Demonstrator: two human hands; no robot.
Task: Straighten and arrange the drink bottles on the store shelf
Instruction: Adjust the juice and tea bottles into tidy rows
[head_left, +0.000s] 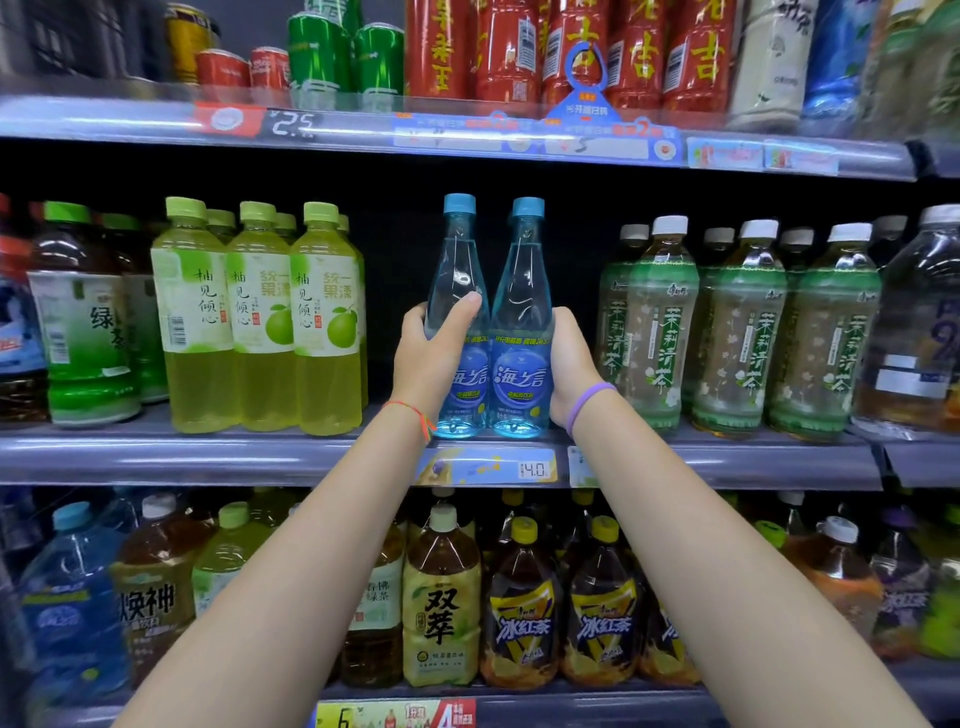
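Two clear blue bottles with blue caps stand upright side by side at the front of the middle shelf (234, 457). My left hand (428, 358) wraps the left blue bottle (460, 260) at its waist, thumb across the front. My right hand (571, 364) grips the right blue bottle (522, 291) from its right side. The two bottles touch each other, labels facing me. Dark open space lies behind and beside them on the shelf.
Yellow-green pomelo drink bottles (260, 322) stand left of the gap, green jasmine tea bottles (737, 332) to the right. Red and green cans (467, 52) fill the upper shelf; large tea bottles (519, 613) fill the lower one. A price tag (535, 470) sits under the blue bottles.
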